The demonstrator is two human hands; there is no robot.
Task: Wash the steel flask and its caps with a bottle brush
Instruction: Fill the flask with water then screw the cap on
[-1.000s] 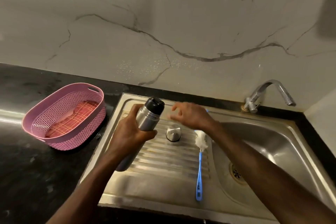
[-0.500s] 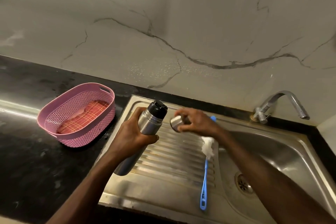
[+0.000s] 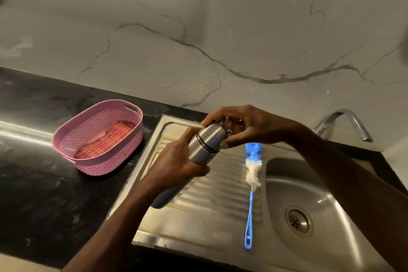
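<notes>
Your left hand point(image 3: 176, 161) is wrapped round the middle of the steel flask point(image 3: 199, 150), holding it tilted in the air above the ribbed drainboard point(image 3: 212, 192) at the sink's left side. Your right hand point(image 3: 245, 126) curls its fingers point(image 3: 212, 118) over the steel cap point(image 3: 213, 133) at the top end. Whether the cap's thread has caught is hidden under your palm. If it sits crooked, turning harder will likely jam it. A wet steel body may also slip through the left grip and drop onto the drainboard, or roll toward the basin point(image 3: 309, 194). The bottle brush point(image 3: 252, 174) lies along the drainboard's right edge, just beside the basin; your forearm passes over it and a careless sweep could knock it in
</notes>
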